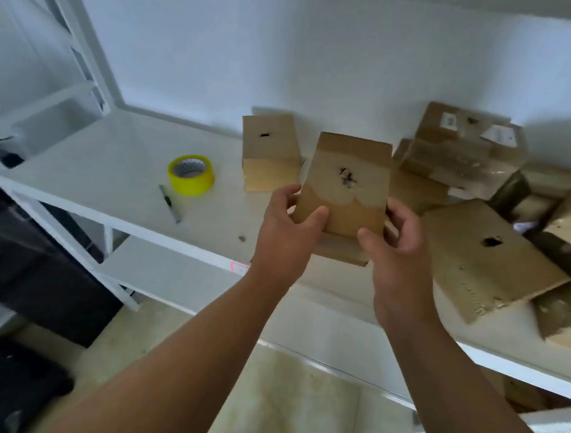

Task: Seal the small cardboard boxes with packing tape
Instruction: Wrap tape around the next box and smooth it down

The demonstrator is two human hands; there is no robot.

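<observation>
Head view: your left hand (286, 236) and right hand (396, 254) both grip small cardboard box (345, 186) at its lower corners, thumbs on near face, fingers curled round edges. Box is raised above white bench (111, 170), ragged hole in its face. Second box (269, 152) stands on bench just behind. Yellow tape roll (191, 175) lies flat at left, slim pen-like tool (169, 203) near it. Jumbled boxes (487, 257) piled at right.
</observation>
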